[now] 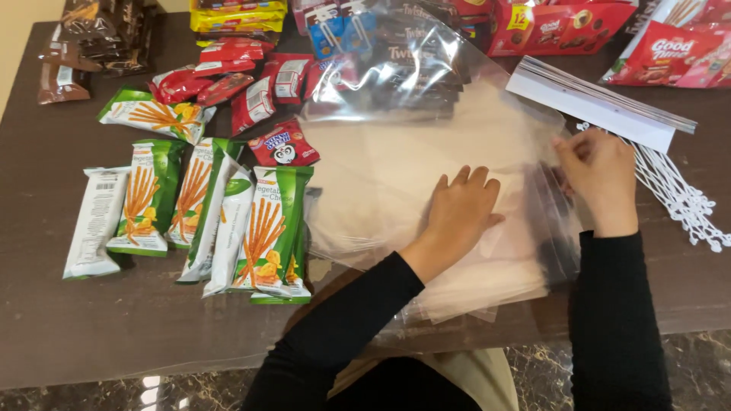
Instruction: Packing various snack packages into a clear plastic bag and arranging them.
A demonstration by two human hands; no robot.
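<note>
- Head view: a stack of clear plastic bags [457, 251] lies on the dark bench [114, 335], in front of the person and between the two black sleeves.
- The left hand [459, 211] rests flat on top of the stack, palm down, its fingers [461, 181] spread and stretched out; it grips nothing and only presses the bags against the bench.
- The right hand [598, 175] sits at the right edge of the stack, its fingers [567, 148] curled and pinched together on the edge of the top bag, which lifts up and away from the person as a loose shiny sheet [403, 68] (how firm the pinch is cannot be told).
- So the bags lie directly under the left palm and just left of the right fingertips, touching both.
- Just beyond the right hand lies a white card header [594, 106], with a bundle of white strings [678, 194] to its right.
- To the left of the stack, well apart from both hands, green snack stick packets [266, 228] lie in a row, with red wrapped snacks [244, 84] beyond them.
</note>
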